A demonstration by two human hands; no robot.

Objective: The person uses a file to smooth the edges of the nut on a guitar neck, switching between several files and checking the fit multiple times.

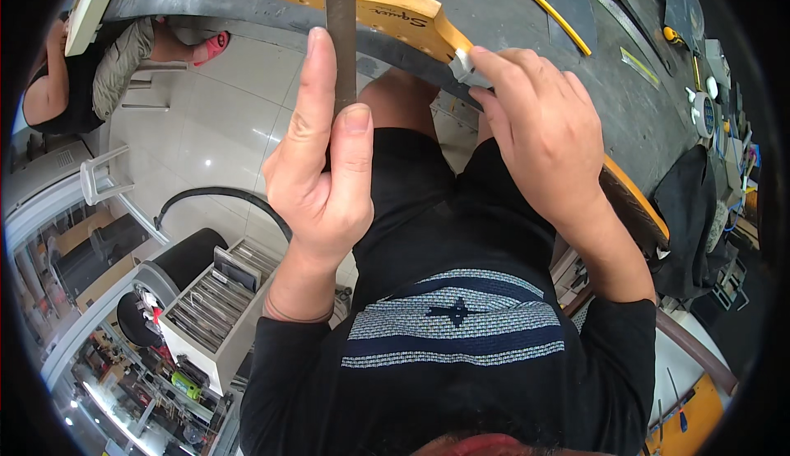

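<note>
On my left, a co-worker [58, 94] in a black sleeveless top wears a red sandal [212, 47] above glossy pale floor tiles [214, 131]. Nearer me, a black hose [218, 192] curves past a white box [247, 337] packed with thin flat pieces. On the grey bench [605, 81] to my right lie a yellow rod [543, 8], a metal ruler [623, 21] and a round white gauge [704, 114], near some black cloth [690, 201].

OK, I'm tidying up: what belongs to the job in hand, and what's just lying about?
Job, apparently:
flat bar, in the left hand
small white piece, at the right hand
guitar headstock

Probably lying about:
yellow rod
metal ruler
round gauge
</note>
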